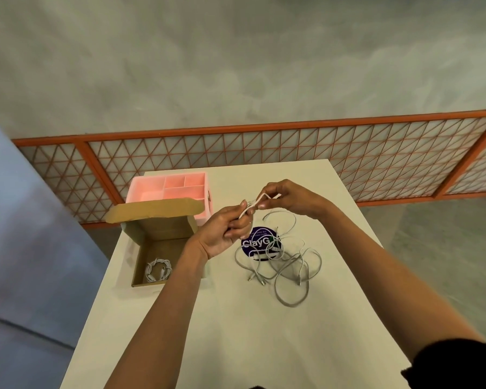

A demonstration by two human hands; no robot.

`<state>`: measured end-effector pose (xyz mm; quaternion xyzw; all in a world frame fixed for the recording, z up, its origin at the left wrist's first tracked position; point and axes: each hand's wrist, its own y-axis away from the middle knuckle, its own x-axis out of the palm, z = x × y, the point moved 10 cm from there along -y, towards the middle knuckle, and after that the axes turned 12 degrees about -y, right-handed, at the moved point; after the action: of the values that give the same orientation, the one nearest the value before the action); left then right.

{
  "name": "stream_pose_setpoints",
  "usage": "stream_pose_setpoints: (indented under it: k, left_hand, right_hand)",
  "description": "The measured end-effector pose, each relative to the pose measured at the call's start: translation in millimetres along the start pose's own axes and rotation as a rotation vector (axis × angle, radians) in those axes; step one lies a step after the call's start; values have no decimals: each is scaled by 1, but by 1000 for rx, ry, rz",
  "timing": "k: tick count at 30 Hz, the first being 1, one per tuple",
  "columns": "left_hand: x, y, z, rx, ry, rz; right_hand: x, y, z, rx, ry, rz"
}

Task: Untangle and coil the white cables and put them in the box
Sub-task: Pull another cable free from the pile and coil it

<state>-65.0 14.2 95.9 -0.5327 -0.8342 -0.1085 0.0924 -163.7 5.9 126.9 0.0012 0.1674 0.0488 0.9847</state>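
Both hands up over the white table, mid-frame, above the pile. Left hand: palm turned toward the camera, fingers curled in, gripping the lower end of the held cable. It looks like a few strands are bunched in the fist, but I can't tell how many. Right hand: just beyond and to the right of the left one, thumb and fingertips closed in a pinch on the upper bend of the same cable, other fingers loosely curled. There is a short run of cable between the two hands, bent at the top. From there it drops toward the loose tangle of white cables, which lies on the table to the right of centre with several loops overlapping and connector ends sticking out on the near side. The tangle partly covers a round purple sticker reading "ClayG". The cardboard box is to the left of the hands at the table's left edge, with its lid flap open and standing up at the far side. One coiled cable is already inside, at the near-left corner. A pink divided tray sits behind the box and touches it, and nothing shows in its compartments. An orange lattice panel runs along the floor past the far edge of the table. There is a dark sleeve on the right arm at bottom right.
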Motion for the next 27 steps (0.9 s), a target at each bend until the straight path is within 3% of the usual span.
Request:
stream_pose_setpoints:
  k: [5, 12, 17, 22, 27]
  left_hand:
    - [8, 1, 3, -5, 211, 93]
    - [28, 4, -5, 39, 543, 370]
    - [15, 4, -3, 50, 386, 242]
    - [15, 3, -10, 67, 383, 192]
    - [10, 2, -3, 53, 330, 158]
  right_hand:
    - [1, 1, 2, 18, -29, -57]
    - [11, 9, 21, 10, -54, -42]
    - [18, 16, 11, 113, -150, 30]
    - [29, 16, 14, 79, -266, 7]
    - [24, 15, 18, 72, -126, -40]
